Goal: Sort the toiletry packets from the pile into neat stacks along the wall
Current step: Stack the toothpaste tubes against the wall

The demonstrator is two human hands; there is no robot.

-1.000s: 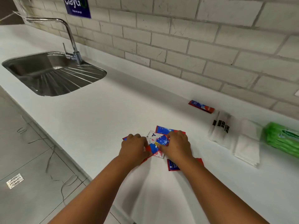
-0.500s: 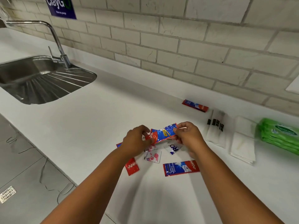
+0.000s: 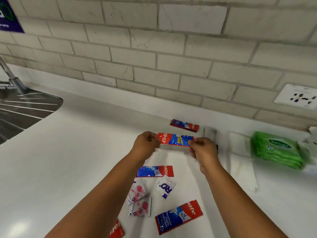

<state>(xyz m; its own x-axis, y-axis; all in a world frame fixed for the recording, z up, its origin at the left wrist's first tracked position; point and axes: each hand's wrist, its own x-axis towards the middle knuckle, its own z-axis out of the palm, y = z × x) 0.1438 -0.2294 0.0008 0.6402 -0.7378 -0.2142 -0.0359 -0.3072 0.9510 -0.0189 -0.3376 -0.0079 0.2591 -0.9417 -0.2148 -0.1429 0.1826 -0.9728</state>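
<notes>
Since half a second ago you've carried that red-and-blue foil toothpaste sachet (image 3: 175, 139) away from the pile and toward the back edge of the white counter (image 3: 77, 143). Your left hand (image 3: 146, 142) pinches its red end, your right hand (image 3: 202, 149) pinches the blue end, and the sachet hangs stretched flat between them, off the counter — both grips closed tight on its short edges. Holding it taut by both ends looks like a way to keep it flat and square so it lands lined up.

Just beyond it, close to the grey brick wall (image 3: 154, 57), lies a matching red-and-blue sachet (image 3: 185, 125) flat on the counter. My guess is that's the start of the toothpaste stack and yours goes on top, so you'd want the long edges parallel before letting go.

To the right along the back edge are folded white packets (image 3: 240, 148), partly blurred, and a stack of green wet-wipe packs (image 3: 277, 150).

Still unsorted near the front edge: a blue-and-red sachet (image 3: 155, 171) between your forearms, two white sachets with pink print (image 3: 138, 198), a small white sachet with purple lettering (image 3: 166, 188), another large blue-and-red sachet (image 3: 178, 216), and a red one (image 3: 116, 229) mostly hidden by your left arm. So there's plenty left — I'd call it early-to-middle.

A steel sink (image 3: 25, 107) sits at the counter's left end.
</notes>
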